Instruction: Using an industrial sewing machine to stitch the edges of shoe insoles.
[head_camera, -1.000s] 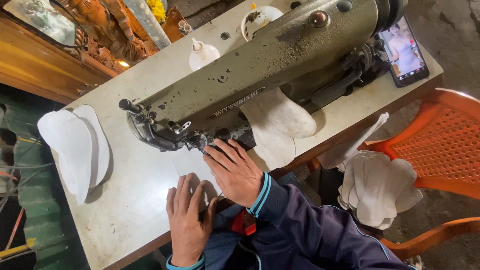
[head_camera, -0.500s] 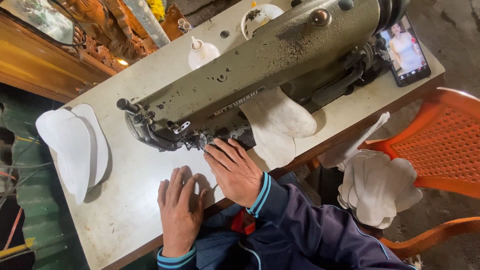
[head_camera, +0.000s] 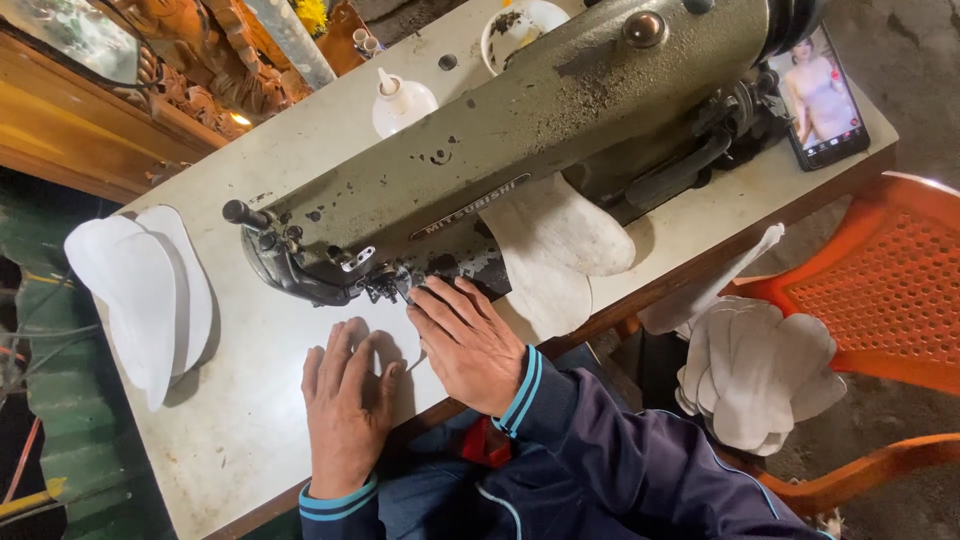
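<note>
Way out past the left hand there's a stack of white cut fabric pieces (head_camera: 140, 290) hanging over the table edge, looks like the pile that's either done or waiting, can't tell which. Then the left hand (head_camera: 345, 410) itself: flat, fingers spread, palm down, pressing on the white fabric piece (head_camera: 385, 345) that's lying on the sewing table (head_camera: 240, 440). Not gripping anything, just pinning it flat.

Right next to it the right hand (head_camera: 470, 345) is also open and flat, fingertips pushed up just beside the presser foot (head_camera: 385, 288) of the old grey-green industrial sewing machine (head_camera: 520, 150). So the piece sits under both hands with its far edge at the needle.

Beyond the right hand, a couple more white pieces (head_camera: 555, 250) sit under the machine arm. Farther right a big heap of the same shapes (head_camera: 755, 375) rests on an orange plastic chair (head_camera: 880, 290), and a phone (head_camera: 825, 100) leans at the machine's end.

My guess: mid-seam on one piece, with plenty in that chair heap yet to go.
</note>
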